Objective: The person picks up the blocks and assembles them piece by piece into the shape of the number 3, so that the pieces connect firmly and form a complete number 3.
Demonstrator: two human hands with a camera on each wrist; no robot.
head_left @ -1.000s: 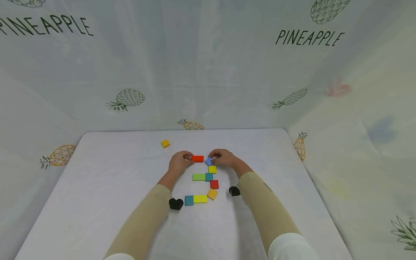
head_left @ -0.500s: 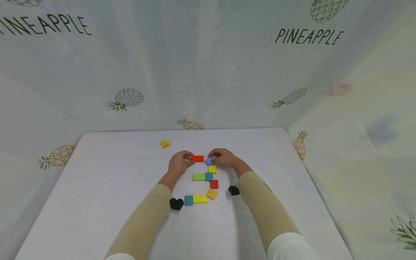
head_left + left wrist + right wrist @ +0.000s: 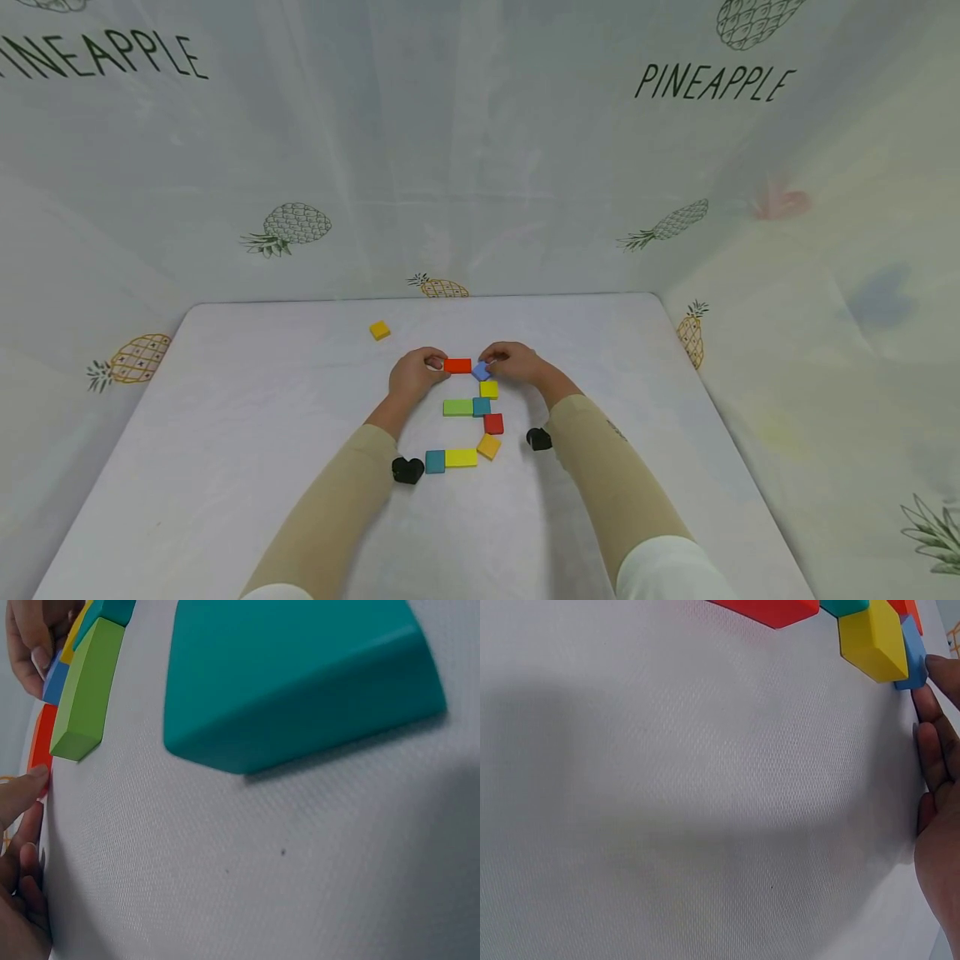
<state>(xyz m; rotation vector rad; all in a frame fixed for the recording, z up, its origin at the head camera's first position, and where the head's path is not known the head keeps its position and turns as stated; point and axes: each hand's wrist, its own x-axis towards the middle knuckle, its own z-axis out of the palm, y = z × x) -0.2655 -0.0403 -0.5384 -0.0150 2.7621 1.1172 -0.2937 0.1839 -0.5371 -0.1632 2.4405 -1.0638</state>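
At the far end of a row of coloured blocks, my left hand (image 3: 412,375) pinches the left end of a red oblong block (image 3: 457,366). My right hand (image 3: 516,363) grips a small blue block (image 3: 482,371), turned at an angle beside the red one's right end. In the right wrist view the blue block (image 3: 913,656) lies against a yellow block (image 3: 874,641), with thumb and fingers at its outer side. The left wrist view has the left thumb touching the red block (image 3: 42,742); part of that hand is cut off.
Nearer me lie a green oblong block (image 3: 457,407), a teal block (image 3: 482,407), a red square block (image 3: 493,423), an orange block (image 3: 489,447), a yellow oblong block (image 3: 461,457) and another teal block (image 3: 435,462). A yellow-orange block (image 3: 380,330) sits apart at the back left of the white table (image 3: 247,433).
Both hands stay on the red and blue blocks, with hardly any motion. The head view has shifted very slightly.
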